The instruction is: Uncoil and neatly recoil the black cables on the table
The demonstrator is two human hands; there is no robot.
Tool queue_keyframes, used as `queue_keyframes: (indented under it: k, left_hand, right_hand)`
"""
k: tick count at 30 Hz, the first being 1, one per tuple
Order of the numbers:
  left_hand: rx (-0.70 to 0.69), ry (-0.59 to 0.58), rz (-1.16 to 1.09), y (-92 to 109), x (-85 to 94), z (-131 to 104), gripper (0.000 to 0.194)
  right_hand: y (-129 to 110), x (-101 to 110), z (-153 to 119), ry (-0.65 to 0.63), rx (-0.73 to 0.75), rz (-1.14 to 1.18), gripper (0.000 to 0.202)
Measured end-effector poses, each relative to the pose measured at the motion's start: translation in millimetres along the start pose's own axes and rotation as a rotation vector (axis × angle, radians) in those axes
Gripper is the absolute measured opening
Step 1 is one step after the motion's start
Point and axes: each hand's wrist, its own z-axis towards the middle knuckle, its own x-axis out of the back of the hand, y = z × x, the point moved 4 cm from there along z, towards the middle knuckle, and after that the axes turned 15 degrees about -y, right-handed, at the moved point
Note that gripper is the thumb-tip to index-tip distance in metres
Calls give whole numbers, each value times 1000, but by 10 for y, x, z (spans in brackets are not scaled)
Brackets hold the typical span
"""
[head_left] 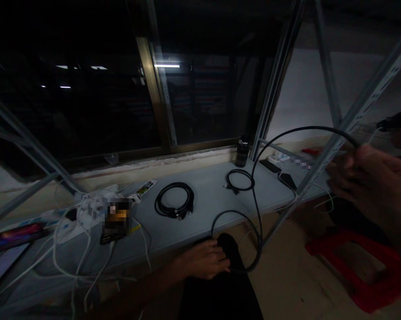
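A long black cable (297,128) arches from my right hand (370,178), raised at the right, down to a loose loop near my left hand. My right fingers are wrapped round it. Low in the middle, my left hand (209,259) is closed on the cable over my dark-clothed leg. On the grey shelf (203,186) lie a coiled black cable (174,200) and a smaller coiled black cable (239,180), both with connectors showing.
White cables (55,249), a power strip and a phone (115,222) crowd the shelf's left. A dark bottle (242,152) stands by the window. Metal posts (350,115) rise at the right, above a red stool (360,271). Another person is partly visible at far right.
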Motion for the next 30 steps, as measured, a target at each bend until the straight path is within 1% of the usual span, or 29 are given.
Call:
queue_keyframes:
  k: [1, 2, 3, 4, 6, 7, 8, 9, 11, 12, 14, 16, 17, 19, 21, 22, 23, 24, 25, 26, 28, 29, 30]
  left_hand:
    - [1, -1, -4, -4, 30, 6, 19]
    - [12, 5, -13, -13, 68, 21, 22]
    - [26, 15, -26, -26, 111, 41, 25]
    - [42, 29, -44, -41, 153, 60, 27]
    - [95, 57, -93, -81, 216, 78, 28]
    - [132, 71, -117, -105, 229, 67, 26]
    - [176, 84, -138, -128, 225, 40, 23]
    - [221, 96, -155, -150, 206, -6, 19]
    - [317, 129, -170, -186, 128, -142, 13]
    - [362, 146, -171, -197, 74, -225, 12]
    - [452, 180, -167, -205, -46, -396, 17]
    - [554, 216, -160, -192, -167, -541, 27]
    - [629, 234, -158, -180, -226, -596, 33]
    - [839, 255, -166, -141, -348, -670, 47]
    - [1088, 234, -214, -80, -486, -692, 67]
    - [1194, 237, -272, -40, -554, -686, 76]
    - [1263, 280, -371, 3, -614, -672, 84]
    - [1285, 385, -514, 46, -657, -651, 86]
    - [1248, 543, -704, 83, -684, -627, 84]
    - [1153, 732, -940, 112, -694, -601, 78]
    - [885, 1106, -1475, 140, -664, -561, 59]
    - [766, 1252, -1731, 144, -625, -547, 49]
    - [689, 1373, -1951, 143, -570, -540, 41]
  right_hand:
    - [-33, -144, 41, -33, 19, 96, 60]
    - [-74, -323, 74, -102, 44, 145, 57]
    - [-116, -539, 93, -207, 82, 133, 56]
    - [-148, -789, 91, -337, 132, 60, 55]
    - [-124, -1355, -1, -620, 241, -96, 55]
    - [-61, -1634, -86, -729, 285, -127, 53]
    - [43, -1892, -185, -799, 284, -153, 52]
    - [172, -2123, -297, -842, 255, -179, 52]
    - [435, -2497, -558, -916, 194, -206, 51]
    - [553, -2626, -686, -927, 138, -192, 49]
    - [701, -2789, -910, -921, 65, -149, 47]
    - [733, -2869, -1062, -872, 59, -125, 42]
    - [720, -2898, -1111, -847, 77, -132, 40]
    - [678, -2959, -1163, -817, 122, -178, 37]
    - [641, -3010, -1160, -792, 163, -272, 36]
    - [624, -3026, -1143, -773, 181, -331, 37]
    - [606, -3035, -1121, -754, 203, -388, 39]
    - [587, -3038, -1098, -734, 226, -441, 39]
    - [566, -3040, -1079, -718, 254, -485, 39]
    - [546, -3042, -1066, -706, 283, -519, 39]
    - [522, -3056, -1071, -693, 338, -570, 35]
    - [526, -3070, -1090, -695, 355, -593, 33]
    - [544, -3087, -1118, -707, 362, -614, 29]
